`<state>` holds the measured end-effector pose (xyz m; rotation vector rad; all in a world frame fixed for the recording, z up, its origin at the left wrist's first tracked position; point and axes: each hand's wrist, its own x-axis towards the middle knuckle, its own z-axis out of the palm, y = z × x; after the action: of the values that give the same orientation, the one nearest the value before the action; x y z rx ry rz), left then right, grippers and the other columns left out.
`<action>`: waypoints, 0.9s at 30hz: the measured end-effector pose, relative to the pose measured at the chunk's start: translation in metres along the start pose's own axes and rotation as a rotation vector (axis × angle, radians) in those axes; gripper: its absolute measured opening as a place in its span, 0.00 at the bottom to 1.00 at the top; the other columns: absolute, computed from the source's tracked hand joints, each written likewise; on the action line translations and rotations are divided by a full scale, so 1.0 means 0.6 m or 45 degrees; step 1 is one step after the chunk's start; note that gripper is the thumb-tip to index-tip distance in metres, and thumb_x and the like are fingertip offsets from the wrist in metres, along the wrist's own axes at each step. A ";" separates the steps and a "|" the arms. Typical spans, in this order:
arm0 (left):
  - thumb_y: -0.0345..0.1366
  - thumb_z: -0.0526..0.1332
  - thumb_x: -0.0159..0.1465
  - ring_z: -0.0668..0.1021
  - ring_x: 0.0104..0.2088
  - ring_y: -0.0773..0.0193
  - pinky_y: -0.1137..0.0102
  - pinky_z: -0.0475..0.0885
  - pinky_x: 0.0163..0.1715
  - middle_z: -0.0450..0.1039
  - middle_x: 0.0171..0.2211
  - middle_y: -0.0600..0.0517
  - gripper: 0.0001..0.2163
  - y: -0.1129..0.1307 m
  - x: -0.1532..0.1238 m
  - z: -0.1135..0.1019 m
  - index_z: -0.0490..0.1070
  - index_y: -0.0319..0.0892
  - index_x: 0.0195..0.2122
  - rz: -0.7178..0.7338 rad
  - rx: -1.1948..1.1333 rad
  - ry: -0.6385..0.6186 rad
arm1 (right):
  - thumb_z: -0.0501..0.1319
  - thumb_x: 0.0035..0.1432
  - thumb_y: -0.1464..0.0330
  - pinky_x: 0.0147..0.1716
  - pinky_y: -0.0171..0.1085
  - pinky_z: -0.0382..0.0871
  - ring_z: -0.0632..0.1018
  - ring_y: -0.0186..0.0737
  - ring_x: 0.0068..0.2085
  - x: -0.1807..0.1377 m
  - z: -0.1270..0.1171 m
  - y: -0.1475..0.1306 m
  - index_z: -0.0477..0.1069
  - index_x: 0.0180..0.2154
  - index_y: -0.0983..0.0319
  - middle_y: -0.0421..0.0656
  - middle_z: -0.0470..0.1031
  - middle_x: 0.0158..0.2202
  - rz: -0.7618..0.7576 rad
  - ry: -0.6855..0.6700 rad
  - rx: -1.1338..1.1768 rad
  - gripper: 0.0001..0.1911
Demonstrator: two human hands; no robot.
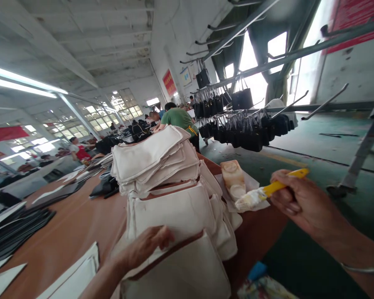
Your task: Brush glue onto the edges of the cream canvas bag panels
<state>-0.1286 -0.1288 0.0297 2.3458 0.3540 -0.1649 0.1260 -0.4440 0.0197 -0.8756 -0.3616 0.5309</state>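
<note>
Left hand (149, 245) lies flat on the cream pieces (177, 211); right hand (299, 199) grips a yellow brush (268, 192) beside them.

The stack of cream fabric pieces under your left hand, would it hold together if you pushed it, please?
Probably not: the stack of cream fabric pieces is tall, leaning and fanned out, so its top layers would likely slide. The pieces look thin and floppy, sagging at the edges. The left hand pressing one suggests they shift easily.

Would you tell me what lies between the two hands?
In the head view, white fabric pieces lie between the left hand and the right hand, which holds a yellow-handled brush.
</note>
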 end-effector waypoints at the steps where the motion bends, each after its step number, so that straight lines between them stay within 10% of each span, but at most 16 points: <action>1: 0.57 0.48 0.68 0.76 0.37 0.60 0.68 0.68 0.41 0.76 0.35 0.49 0.26 -0.018 -0.004 0.021 0.77 0.41 0.39 -0.062 0.075 0.018 | 0.64 0.61 0.63 0.16 0.34 0.43 0.55 0.27 0.15 -0.003 -0.003 0.025 0.63 0.26 0.60 0.34 0.57 0.16 0.047 0.019 0.007 0.15; 13: 0.43 0.58 0.65 0.72 0.45 0.50 0.60 0.61 0.44 0.75 0.41 0.46 0.10 -0.052 0.018 0.210 0.74 0.43 0.39 -0.351 0.295 0.513 | 0.71 0.52 0.59 0.13 0.26 0.45 0.54 0.23 0.15 -0.027 0.015 0.185 0.63 0.35 0.61 0.30 0.59 0.17 0.346 -0.029 -0.047 0.20; 20: 0.45 0.58 0.63 0.73 0.34 0.61 0.69 0.66 0.35 0.68 0.32 0.51 0.13 -0.068 0.012 0.242 0.74 0.40 0.32 -0.299 -0.156 0.473 | 0.64 0.59 0.54 0.15 0.29 0.41 0.51 0.24 0.15 -0.035 0.054 0.224 0.62 0.33 0.61 0.29 0.54 0.15 0.277 -0.199 -0.325 0.19; 27: 0.46 0.65 0.59 0.70 0.32 0.63 0.71 0.62 0.31 0.64 0.30 0.53 0.13 -0.043 -0.005 0.254 0.79 0.41 0.32 -0.182 -0.562 0.516 | 0.57 0.67 0.60 0.28 0.33 0.59 0.64 0.32 0.27 -0.027 0.094 0.233 0.65 0.30 0.62 0.37 0.62 0.24 -0.131 -0.478 -0.898 0.15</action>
<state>-0.1417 -0.2188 -0.0956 1.9034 0.6811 0.3000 0.0443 -0.3446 -0.0603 -1.4278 -0.9684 0.4741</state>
